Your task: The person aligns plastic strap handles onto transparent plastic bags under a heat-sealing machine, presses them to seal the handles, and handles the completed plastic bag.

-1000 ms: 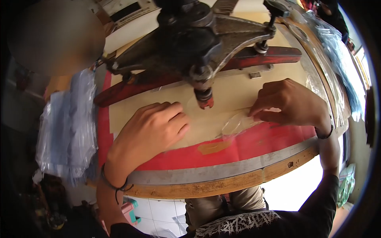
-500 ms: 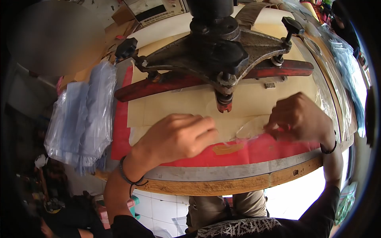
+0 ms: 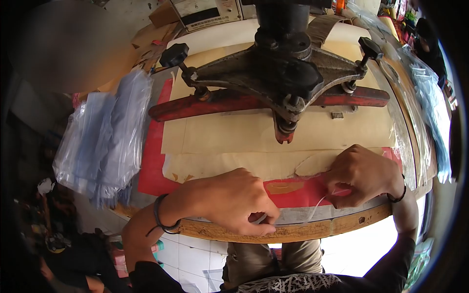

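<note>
My left hand (image 3: 237, 200) is over the front edge of the table, its thumb and fingers curled into a pinch. A small pale glint shows at those fingertips; I cannot make out what it is. My right hand (image 3: 359, 178) is closed above the red sheet (image 3: 308, 191), pinching a thin clear plastic piece (image 3: 320, 201) whose pale edge trails down toward the table rim. Between the hands, an orange-brown patch (image 3: 286, 187) marks the red sheet. Behind them lies a cream sheet (image 3: 220, 166) with a torn, curved edge near my right hand.
A black metal press head (image 3: 288, 73) with knobs and a red bar (image 3: 215, 105) stands over the cream sheet. Clear plastic sleeves (image 3: 100, 136) are piled at the left. More plastic (image 3: 430, 107) lies at the right. The table has a worn wooden edge (image 3: 293, 232).
My left hand has come down and toward me, to the table's front edge. My right hand has lowered slightly, and a pale plastic edge now shows below it. The view has shifted a little.
</note>
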`<state>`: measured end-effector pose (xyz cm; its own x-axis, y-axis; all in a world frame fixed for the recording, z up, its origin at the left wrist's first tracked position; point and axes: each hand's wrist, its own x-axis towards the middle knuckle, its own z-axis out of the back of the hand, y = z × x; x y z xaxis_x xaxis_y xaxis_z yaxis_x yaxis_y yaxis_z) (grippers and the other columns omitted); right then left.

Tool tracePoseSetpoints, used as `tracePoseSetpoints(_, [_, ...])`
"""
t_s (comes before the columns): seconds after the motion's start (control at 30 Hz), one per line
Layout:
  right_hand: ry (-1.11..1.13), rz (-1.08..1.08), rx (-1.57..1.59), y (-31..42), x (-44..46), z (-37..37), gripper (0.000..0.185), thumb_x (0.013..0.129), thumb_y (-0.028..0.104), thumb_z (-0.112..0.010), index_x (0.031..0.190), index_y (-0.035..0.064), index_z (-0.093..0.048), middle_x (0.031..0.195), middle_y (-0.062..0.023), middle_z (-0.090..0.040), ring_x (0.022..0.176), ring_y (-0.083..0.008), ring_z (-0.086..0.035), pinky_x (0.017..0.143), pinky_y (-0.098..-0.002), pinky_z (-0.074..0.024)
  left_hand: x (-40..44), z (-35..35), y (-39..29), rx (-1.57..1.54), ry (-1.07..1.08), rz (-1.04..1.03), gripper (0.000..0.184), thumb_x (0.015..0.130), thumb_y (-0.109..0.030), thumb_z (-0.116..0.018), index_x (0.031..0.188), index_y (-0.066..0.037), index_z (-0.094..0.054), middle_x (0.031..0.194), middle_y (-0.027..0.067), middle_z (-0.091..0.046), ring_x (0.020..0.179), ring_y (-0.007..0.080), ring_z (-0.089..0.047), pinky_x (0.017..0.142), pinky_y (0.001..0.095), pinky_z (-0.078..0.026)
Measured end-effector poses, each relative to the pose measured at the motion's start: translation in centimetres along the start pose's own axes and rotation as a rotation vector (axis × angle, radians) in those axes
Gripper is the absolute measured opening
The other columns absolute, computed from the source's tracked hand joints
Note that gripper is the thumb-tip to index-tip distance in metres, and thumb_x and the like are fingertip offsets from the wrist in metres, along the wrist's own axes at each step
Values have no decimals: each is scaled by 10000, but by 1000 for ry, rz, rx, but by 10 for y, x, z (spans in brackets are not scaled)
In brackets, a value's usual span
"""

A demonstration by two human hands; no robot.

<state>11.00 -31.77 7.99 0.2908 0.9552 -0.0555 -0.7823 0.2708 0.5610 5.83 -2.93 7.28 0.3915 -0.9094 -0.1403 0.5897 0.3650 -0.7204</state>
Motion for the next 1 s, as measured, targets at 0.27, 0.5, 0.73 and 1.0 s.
tracePoseSetpoints(0.27, [-9,6,-18,1,1,0,126,742,192,-710,741,111,-614,614,-19,-597,599,-240,-612,549,-377,-456,-2,6,1,-73,52,2,163,859,-235,-692,764,-103,-688,619,10,-643,542,199,-606,517,321,-434])
tracePoseSetpoints(0.5, [32,-17,71,2,-1,5,98,785,186,-705,771,107,-649,644,-14,-630,589,-219,-615,549,-351,-466,-6,9,11,-245,92,-59,146,886,-247,-701,930,-118,-754,723,29,-705,546,150,-598,513,295,-427])
tracePoseSetpoints(0.73, [-3,-18,131,12,-20,35,47,775,124,-764,822,117,-765,628,4,-643,539,-139,-587,522,-296,-431,-11,19,11,-505,146,-76,160,892,-185,-708,1008,-82,-750,802,33,-723,535,112,-538,486,269,-381])
tracePoseSetpoints(1.0, [-46,-82,147,4,-21,26,63,784,141,-769,838,108,-768,627,-2,-633,536,-142,-577,504,-303,-427,-7,22,13,-391,123,-119,142,883,-162,-713,986,-74,-756,760,34,-636,643,131,-592,553,269,-423])
